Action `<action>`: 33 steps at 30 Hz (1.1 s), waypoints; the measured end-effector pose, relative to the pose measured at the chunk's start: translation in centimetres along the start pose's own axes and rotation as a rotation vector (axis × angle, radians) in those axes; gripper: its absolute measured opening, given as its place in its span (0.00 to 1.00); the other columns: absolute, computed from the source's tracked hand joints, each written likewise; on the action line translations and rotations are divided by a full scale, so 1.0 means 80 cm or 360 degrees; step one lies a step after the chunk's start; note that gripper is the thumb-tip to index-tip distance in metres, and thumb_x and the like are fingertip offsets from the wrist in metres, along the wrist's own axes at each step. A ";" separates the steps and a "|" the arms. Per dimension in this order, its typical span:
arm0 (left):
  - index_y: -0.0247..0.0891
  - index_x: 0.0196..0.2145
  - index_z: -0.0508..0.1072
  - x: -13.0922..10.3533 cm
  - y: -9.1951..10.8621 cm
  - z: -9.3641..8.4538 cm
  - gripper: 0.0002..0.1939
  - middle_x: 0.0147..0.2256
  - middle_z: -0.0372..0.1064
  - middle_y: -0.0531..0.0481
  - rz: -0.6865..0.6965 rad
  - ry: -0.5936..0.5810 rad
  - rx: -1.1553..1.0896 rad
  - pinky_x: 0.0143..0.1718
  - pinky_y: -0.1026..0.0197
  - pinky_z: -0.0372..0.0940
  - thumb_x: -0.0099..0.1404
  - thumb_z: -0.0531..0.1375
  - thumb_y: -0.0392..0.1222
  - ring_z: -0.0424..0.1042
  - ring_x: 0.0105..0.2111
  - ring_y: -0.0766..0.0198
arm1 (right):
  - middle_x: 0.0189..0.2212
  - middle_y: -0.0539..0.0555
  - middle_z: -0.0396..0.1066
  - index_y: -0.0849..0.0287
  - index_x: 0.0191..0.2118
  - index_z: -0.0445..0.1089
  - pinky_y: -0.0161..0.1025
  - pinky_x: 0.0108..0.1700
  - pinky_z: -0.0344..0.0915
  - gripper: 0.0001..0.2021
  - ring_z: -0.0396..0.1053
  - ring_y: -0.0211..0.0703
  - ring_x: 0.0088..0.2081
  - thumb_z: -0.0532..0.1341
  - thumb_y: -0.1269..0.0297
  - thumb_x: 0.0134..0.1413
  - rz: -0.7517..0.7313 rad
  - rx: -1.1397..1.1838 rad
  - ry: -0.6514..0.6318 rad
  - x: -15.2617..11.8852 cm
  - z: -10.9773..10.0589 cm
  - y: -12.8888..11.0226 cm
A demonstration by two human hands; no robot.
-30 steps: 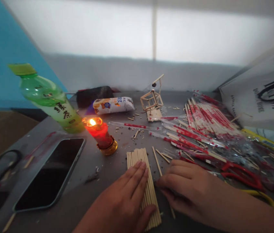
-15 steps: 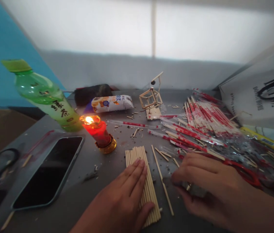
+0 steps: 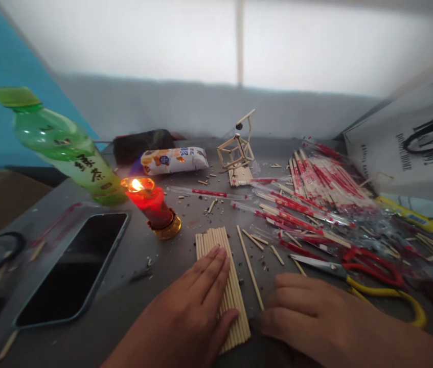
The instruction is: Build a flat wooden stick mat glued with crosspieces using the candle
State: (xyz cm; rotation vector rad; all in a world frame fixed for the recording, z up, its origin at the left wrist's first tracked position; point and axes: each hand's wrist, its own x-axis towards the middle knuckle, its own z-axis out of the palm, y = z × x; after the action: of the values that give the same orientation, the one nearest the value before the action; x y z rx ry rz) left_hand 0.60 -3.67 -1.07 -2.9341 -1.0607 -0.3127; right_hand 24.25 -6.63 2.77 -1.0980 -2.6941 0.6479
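My left hand (image 3: 197,299) lies flat with fingers stretched out on a row of wooden sticks (image 3: 235,301) laid side by side. Just right of the row is a single wooden stick (image 3: 249,263). The curled fingers of my right hand (image 3: 304,312) close over its near end; their tips are blurred and the thumb is hidden. Scissors (image 3: 337,268) with red and yellow handles lie beyond my right hand. Short stick pieces (image 3: 276,254) are scattered close by. A lit red candle (image 3: 155,207) in a gold base burns to the left of the row.
A green bottle (image 3: 63,148) and a phone (image 3: 74,271) are at the left. Behind stand a snack packet (image 3: 178,159) and a small stick frame (image 3: 235,153). Red-and-clear wrapped sticks (image 3: 323,179) pile up at the right, beside a yellow cutter (image 3: 411,214) and a white bag (image 3: 404,138).
My right hand has moved down and toward the single stick, covering its near end and uncovering the scissors. My left hand stays on the row. The view has shifted slightly.
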 end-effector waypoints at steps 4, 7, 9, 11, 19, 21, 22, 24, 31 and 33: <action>0.29 0.58 0.74 0.000 0.000 -0.003 0.24 0.61 0.67 0.39 0.0005 0.0048 0.0004 0.59 0.56 0.68 0.76 0.48 0.45 0.69 0.60 0.52 | 0.33 0.53 0.76 0.57 0.40 0.74 0.37 0.46 0.70 0.13 0.74 0.44 0.39 0.53 0.69 0.71 -0.0146 -0.0210 0.0135 -0.002 -0.003 0.003; 0.29 0.58 0.74 0.003 -0.001 -0.005 0.24 0.61 0.67 0.39 0.0016 0.0030 0.0031 0.59 0.55 0.68 0.76 0.48 0.44 0.69 0.60 0.52 | 0.40 0.54 0.78 0.57 0.46 0.73 0.38 0.48 0.70 0.11 0.75 0.44 0.43 0.52 0.69 0.71 -0.0174 -0.0344 0.0424 -0.010 -0.020 0.008; 0.29 0.58 0.73 0.005 -0.001 -0.005 0.24 0.60 0.67 0.38 0.0036 0.0033 0.0049 0.59 0.56 0.68 0.76 0.48 0.44 0.70 0.60 0.52 | 0.42 0.52 0.78 0.55 0.50 0.71 0.37 0.47 0.70 0.09 0.75 0.43 0.43 0.57 0.68 0.69 -0.0060 -0.0405 0.0686 -0.017 -0.035 0.013; 0.28 0.58 0.74 0.005 -0.001 -0.005 0.24 0.60 0.68 0.38 0.0056 0.0049 0.0065 0.58 0.57 0.69 0.76 0.48 0.45 0.72 0.58 0.52 | 0.41 0.49 0.79 0.51 0.50 0.72 0.37 0.43 0.70 0.09 0.76 0.42 0.40 0.60 0.66 0.65 0.0154 -0.0485 0.0935 -0.023 -0.051 0.020; 0.24 0.53 0.77 0.000 -0.010 0.007 0.24 0.56 0.73 0.35 0.0217 0.0214 0.0280 0.52 0.58 0.74 0.70 0.54 0.46 0.78 0.52 0.50 | 0.34 0.53 0.79 0.52 0.40 0.75 0.40 0.30 0.65 0.09 0.73 0.47 0.31 0.64 0.54 0.59 0.0982 -0.0168 0.1288 -0.050 -0.083 0.102; 0.24 0.53 0.77 0.001 -0.013 0.013 0.25 0.55 0.73 0.34 0.0276 0.0227 0.0337 0.51 0.57 0.75 0.69 0.56 0.47 0.78 0.51 0.49 | 0.32 0.52 0.78 0.52 0.40 0.76 0.39 0.30 0.63 0.11 0.72 0.45 0.29 0.64 0.52 0.58 0.1063 -0.0340 0.1164 -0.060 -0.086 0.120; 0.23 0.53 0.77 0.001 -0.015 0.015 0.25 0.55 0.74 0.33 0.0293 0.0247 0.0355 0.50 0.57 0.75 0.69 0.56 0.47 0.79 0.51 0.49 | 0.31 0.51 0.77 0.52 0.40 0.77 0.39 0.30 0.62 0.11 0.71 0.44 0.28 0.63 0.52 0.59 0.1102 -0.0471 0.1141 -0.065 -0.087 0.127; 0.23 0.54 0.76 0.002 -0.016 0.017 0.25 0.55 0.73 0.33 0.0292 0.0268 0.0368 0.50 0.57 0.75 0.69 0.56 0.47 0.79 0.51 0.49 | 0.28 0.51 0.77 0.53 0.40 0.77 0.40 0.31 0.61 0.12 0.71 0.44 0.26 0.62 0.53 0.59 0.1172 -0.0691 0.1145 -0.072 -0.090 0.138; 0.23 0.54 0.76 -0.002 -0.013 0.012 0.26 0.55 0.74 0.33 0.0290 0.0278 0.0344 0.50 0.57 0.75 0.69 0.57 0.48 0.78 0.51 0.49 | 0.28 0.56 0.77 0.57 0.35 0.75 0.42 0.32 0.60 0.10 0.72 0.49 0.28 0.61 0.57 0.60 0.1221 -0.0836 0.0911 -0.086 -0.088 0.187; 0.22 0.54 0.76 0.000 -0.011 0.010 0.25 0.56 0.73 0.33 0.0284 0.0270 0.0378 0.50 0.56 0.75 0.69 0.57 0.47 0.78 0.51 0.48 | 0.31 0.59 0.77 0.58 0.35 0.76 0.45 0.36 0.62 0.11 0.73 0.53 0.33 0.60 0.57 0.60 0.1171 -0.0869 0.0840 -0.082 -0.083 0.187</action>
State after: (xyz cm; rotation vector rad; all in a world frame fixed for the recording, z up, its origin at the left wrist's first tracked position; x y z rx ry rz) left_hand 0.20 -2.90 -1.89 -2.7085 -0.7517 -0.3937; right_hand 40.36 0.49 2.08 -2.0655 -1.9972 -0.3259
